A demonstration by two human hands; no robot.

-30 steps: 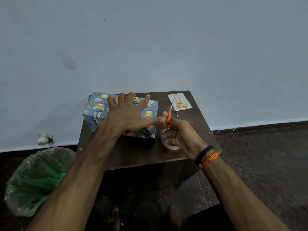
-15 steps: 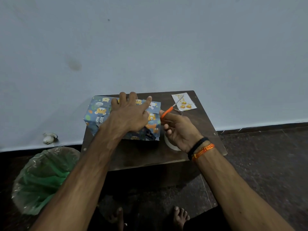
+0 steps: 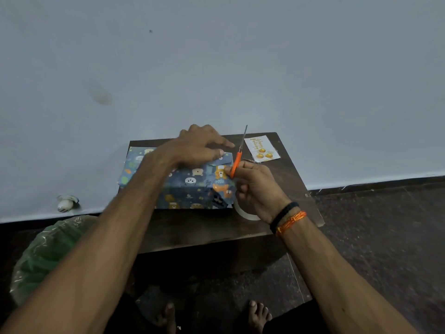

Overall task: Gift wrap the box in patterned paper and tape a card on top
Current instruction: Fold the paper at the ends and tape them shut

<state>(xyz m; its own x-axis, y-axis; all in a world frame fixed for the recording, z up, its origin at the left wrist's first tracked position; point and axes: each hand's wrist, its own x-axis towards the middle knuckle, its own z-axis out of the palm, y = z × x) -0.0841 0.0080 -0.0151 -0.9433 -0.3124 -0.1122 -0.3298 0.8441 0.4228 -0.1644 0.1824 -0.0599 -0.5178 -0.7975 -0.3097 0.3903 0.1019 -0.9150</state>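
The box (image 3: 192,186) wrapped in blue animal-print paper lies on the small dark wooden table (image 3: 192,227). My left hand (image 3: 199,148) rests on the box's top, thumb pressing a paper flap at its right end, index finger pointing right. My right hand (image 3: 257,186) grips orange-handled scissors (image 3: 237,160) just beside the box's right end, blades pointing up and away. The white card (image 3: 261,149) with gold balloons lies at the table's back right corner. A roll of clear tape (image 3: 245,213) lies under my right hand, mostly hidden.
A pale wall rises right behind the table. A bin lined with a green plastic bag (image 3: 48,256) stands on the floor at the left. A small white object (image 3: 65,203) lies by the wall's foot. My bare feet (image 3: 257,314) are below the table.
My left hand went from lying spread flat on the box to pressing the flap at its right end. The scissors swung upright, closer to the box edge.
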